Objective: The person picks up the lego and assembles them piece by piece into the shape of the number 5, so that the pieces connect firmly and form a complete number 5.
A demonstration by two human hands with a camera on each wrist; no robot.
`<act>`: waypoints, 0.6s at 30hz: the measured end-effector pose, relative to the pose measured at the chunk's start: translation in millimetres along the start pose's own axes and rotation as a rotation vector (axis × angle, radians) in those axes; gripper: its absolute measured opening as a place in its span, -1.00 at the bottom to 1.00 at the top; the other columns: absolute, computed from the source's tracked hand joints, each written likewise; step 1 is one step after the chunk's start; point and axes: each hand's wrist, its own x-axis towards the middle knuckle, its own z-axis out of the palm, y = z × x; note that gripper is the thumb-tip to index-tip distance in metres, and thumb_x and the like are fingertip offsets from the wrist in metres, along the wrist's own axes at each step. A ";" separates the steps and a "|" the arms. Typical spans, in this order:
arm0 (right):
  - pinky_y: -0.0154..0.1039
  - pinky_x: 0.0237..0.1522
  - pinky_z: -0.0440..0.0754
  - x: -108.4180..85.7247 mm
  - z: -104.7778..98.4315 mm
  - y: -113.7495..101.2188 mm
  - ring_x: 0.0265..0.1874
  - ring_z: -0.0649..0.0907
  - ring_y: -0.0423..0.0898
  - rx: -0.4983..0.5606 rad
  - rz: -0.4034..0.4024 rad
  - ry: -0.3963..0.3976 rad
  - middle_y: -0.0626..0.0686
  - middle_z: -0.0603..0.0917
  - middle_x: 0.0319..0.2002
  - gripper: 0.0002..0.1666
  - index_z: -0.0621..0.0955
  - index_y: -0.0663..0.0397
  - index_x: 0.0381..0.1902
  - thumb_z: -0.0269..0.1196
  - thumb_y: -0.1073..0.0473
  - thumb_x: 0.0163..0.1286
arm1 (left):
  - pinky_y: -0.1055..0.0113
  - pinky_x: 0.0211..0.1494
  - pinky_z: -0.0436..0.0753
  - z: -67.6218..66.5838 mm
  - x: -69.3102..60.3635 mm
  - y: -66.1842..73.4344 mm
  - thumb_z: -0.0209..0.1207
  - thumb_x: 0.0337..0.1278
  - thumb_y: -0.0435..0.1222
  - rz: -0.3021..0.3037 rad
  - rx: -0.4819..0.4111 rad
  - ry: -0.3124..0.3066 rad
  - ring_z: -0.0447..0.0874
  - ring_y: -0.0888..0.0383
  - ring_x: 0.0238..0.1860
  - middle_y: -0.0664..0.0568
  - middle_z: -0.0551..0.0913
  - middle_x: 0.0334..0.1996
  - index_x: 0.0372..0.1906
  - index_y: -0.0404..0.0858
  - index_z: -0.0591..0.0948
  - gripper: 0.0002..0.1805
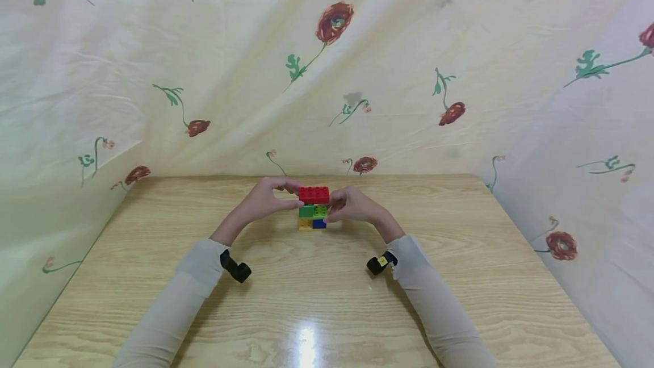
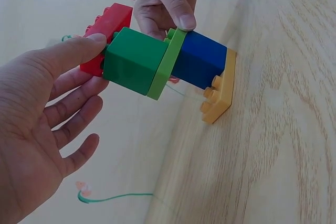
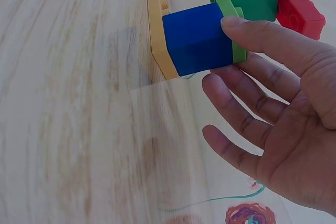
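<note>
A small tower of toy building bricks stands on the table [image 1: 306,288]. A yellow plate [image 2: 222,94] forms its base, with a blue brick [image 2: 199,59] over one end. Above that lie a light green plate [image 2: 167,66] and a green brick [image 2: 134,59]. The red brick [image 1: 314,195] is topmost; whether it is fully pressed down I cannot tell. My left hand [image 1: 265,196] pinches the red brick, thumb in front and fingers behind. From the other side my right hand [image 1: 353,204] grips the light green plate, its thumb [image 3: 233,22] at the blue brick's upper edge.
A flowered cloth [image 1: 245,72] hangs behind the table and along both sides. The tower stands near the table's back edge. Each wrist wears a black strap with a small camera [image 1: 240,271].
</note>
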 end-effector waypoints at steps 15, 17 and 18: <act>-0.27 -0.18 0.69 0.1 0.0 -1.3 -0.32 0.71 -0.11 -0.019 -0.008 -0.009 0.13 0.81 -0.19 -0.62 0.74 0.20 0.01 0.49 0.28 0.21 | -0.27 0.30 0.48 -0.5 -1.4 3.9 0.48 0.10 -0.23 0.027 -0.013 0.000 0.65 -0.28 0.06 -0.04 0.79 -0.08 0.04 -0.21 0.73 -0.62; -0.26 -0.18 0.69 0.0 0.1 -2.0 -0.31 0.71 -0.10 -0.022 -0.002 -0.007 0.13 0.81 -0.18 -0.63 0.75 0.19 0.01 0.49 0.29 0.21 | -0.27 0.30 0.48 -0.5 -1.6 3.6 0.48 0.10 -0.23 0.030 -0.011 0.000 0.65 -0.26 0.06 -0.02 0.79 -0.08 0.04 -0.20 0.73 -0.62; -0.26 -0.19 0.69 0.1 0.2 -1.9 -0.31 0.71 -0.09 -0.025 0.000 -0.007 0.13 0.81 -0.18 -0.63 0.75 0.19 0.00 0.49 0.29 0.21 | -0.27 0.30 0.48 -0.5 -1.7 3.8 0.48 0.09 -0.23 0.031 -0.012 0.000 0.65 -0.26 0.06 -0.02 0.79 -0.08 0.04 -0.19 0.73 -0.62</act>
